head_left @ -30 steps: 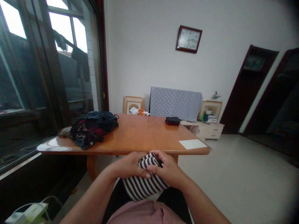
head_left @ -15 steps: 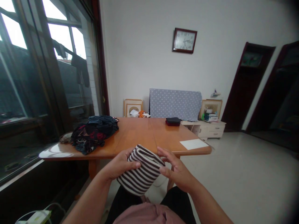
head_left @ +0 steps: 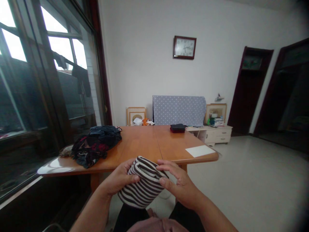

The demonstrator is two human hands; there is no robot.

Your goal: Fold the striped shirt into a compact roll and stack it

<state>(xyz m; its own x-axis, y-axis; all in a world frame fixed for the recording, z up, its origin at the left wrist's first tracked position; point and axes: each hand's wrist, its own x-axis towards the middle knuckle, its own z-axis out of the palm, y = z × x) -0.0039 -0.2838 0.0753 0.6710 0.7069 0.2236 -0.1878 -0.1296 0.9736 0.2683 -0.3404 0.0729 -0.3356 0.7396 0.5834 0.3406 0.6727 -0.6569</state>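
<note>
A black-and-white striped garment (head_left: 144,190), folded into a compact bundle, is held above my lap in front of the table. My left hand (head_left: 123,177) grips its left side, thumb across the front and fingers behind. At the right end, my right hand (head_left: 175,180) has its thumb and fingertips on the bundle's upper corner, by the open fold. The folded layers show along the top edge; what kind of garment it is I cannot make out.
A wooden table (head_left: 135,141) stands before me. On its left lies a heap of dark clothes (head_left: 94,145); at the far right sits a folded dark stack (head_left: 177,128). White paper (head_left: 200,151) lies near the right corner. A glass window (head_left: 29,112) is on the left.
The view has tilted up slightly and shifted. My right hand has closed in on the bundle's right corner, its fingers now touching the fold. My left hand keeps its hold.
</note>
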